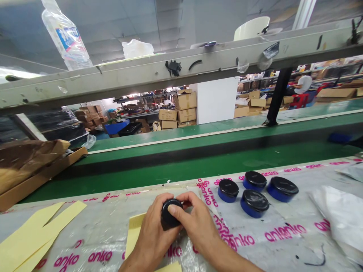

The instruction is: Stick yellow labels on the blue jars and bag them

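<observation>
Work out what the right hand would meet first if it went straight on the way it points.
The round, glossy black object it touches; just beyond, probably the left hand, though depth is unclear.

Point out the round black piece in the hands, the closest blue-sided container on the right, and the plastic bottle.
Round black piece (169,220): head view, on its exposed top.
Blue-sided container (255,202): head view, on its black top.
Plastic bottle (68,39): head view, on its label.
</observation>
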A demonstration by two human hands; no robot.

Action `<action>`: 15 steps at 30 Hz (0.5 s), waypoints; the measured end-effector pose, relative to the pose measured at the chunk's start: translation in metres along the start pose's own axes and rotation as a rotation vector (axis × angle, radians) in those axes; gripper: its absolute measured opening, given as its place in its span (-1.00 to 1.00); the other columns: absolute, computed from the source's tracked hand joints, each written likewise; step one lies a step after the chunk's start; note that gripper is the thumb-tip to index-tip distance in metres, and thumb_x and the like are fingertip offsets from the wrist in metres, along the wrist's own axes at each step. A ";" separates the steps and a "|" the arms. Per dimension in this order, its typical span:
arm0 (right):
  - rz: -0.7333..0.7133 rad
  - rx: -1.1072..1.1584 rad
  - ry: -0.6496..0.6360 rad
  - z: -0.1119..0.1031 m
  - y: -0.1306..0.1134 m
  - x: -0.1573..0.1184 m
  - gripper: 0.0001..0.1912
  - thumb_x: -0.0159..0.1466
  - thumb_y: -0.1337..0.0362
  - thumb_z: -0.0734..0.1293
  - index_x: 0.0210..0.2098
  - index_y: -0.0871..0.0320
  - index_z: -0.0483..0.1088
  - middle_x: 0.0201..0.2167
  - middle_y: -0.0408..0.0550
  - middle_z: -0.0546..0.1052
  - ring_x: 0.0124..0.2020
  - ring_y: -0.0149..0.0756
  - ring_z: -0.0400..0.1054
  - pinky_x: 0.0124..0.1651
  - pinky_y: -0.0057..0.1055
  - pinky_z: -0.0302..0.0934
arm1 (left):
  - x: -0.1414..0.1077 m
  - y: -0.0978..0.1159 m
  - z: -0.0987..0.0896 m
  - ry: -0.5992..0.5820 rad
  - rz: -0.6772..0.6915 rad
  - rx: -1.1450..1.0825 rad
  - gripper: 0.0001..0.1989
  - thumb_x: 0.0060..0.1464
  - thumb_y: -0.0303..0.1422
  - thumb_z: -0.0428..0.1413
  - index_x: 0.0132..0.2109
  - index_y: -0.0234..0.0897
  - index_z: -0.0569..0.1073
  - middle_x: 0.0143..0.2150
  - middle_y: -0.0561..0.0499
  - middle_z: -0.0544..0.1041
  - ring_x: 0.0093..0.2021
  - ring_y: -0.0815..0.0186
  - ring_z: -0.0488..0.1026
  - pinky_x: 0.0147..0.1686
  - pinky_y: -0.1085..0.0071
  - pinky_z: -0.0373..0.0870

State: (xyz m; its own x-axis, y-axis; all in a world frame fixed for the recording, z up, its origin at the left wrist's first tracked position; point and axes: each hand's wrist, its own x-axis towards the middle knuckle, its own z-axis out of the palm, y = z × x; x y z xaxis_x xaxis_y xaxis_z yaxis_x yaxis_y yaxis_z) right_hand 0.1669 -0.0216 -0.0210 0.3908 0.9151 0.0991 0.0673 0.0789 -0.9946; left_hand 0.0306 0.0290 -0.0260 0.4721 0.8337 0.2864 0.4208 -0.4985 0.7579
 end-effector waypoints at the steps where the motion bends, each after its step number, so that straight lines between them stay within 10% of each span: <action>1: -0.009 0.019 0.005 -0.001 0.002 0.001 -0.80 0.18 0.12 0.39 -0.29 0.10 0.48 -0.32 -0.08 0.59 -0.20 -0.12 0.45 -0.10 -0.26 0.26 | 0.000 0.000 0.000 -0.008 -0.004 -0.016 -0.52 0.04 -0.32 0.26 0.09 -0.11 0.30 0.06 -0.06 0.51 0.03 0.09 0.52 0.05 0.09 0.45; 15: -0.031 0.012 -0.128 -0.008 0.006 0.006 -0.61 0.34 -0.05 0.21 -0.14 0.07 0.50 -0.14 0.00 0.60 -0.05 -0.03 0.45 -0.09 -0.20 0.33 | 0.000 0.007 0.000 0.039 -0.055 -0.123 -0.46 -0.10 -0.41 0.34 0.06 -0.13 0.39 0.03 -0.02 0.58 0.01 0.11 0.54 0.01 0.20 0.50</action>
State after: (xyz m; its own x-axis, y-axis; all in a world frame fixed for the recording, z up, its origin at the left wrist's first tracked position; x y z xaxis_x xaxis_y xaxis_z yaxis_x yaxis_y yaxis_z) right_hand 0.1774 -0.0190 -0.0263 0.2680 0.9552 0.1253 0.0664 0.1115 -0.9915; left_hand 0.0335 0.0252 -0.0208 0.4192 0.8688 0.2635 0.3457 -0.4210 0.8386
